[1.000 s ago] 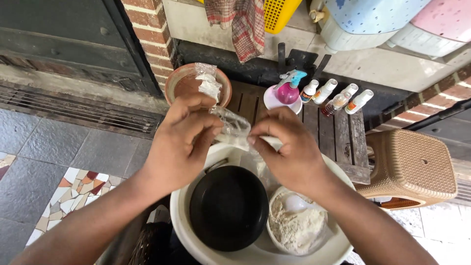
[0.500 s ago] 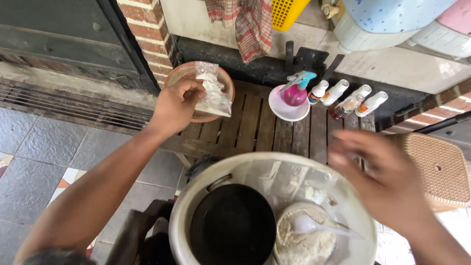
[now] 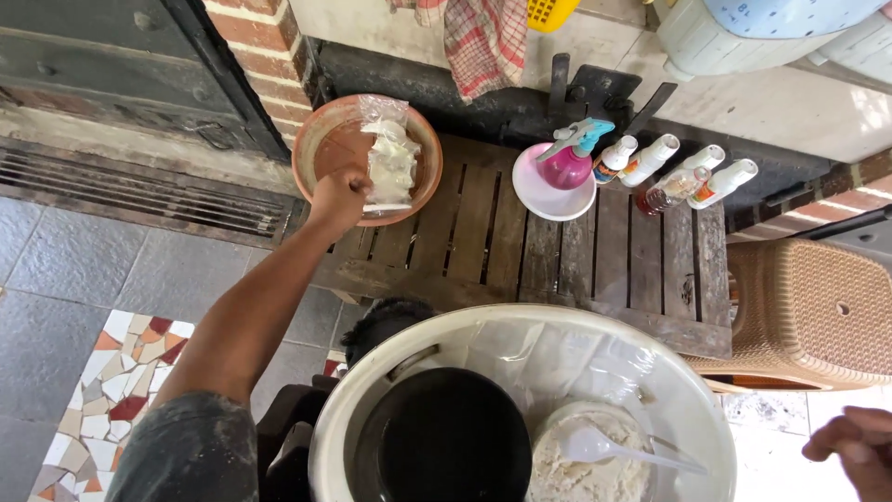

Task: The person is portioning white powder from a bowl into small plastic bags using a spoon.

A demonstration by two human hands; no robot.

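Slatted wooden worktop (image 3: 520, 232) against a brick wall carries a clay bowl (image 3: 321, 153) at its far left corner. Left hand (image 3: 336, 197) reaches out, arm straight, fingers curled together at the clear plastic bag (image 3: 390, 163) lying in it; best laid flat, well within the rim. Right hand (image 3: 855, 451) hangs loosely curled, empty, beside the white basin (image 3: 688, 390).

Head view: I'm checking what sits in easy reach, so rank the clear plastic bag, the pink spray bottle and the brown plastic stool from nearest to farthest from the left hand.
From the left hand:
1. Clear plastic bag, beside it in the clay bowl.
2. Pink spray bottle, mid-bench, in a white bowl.
3. Brown plastic stool, far right.
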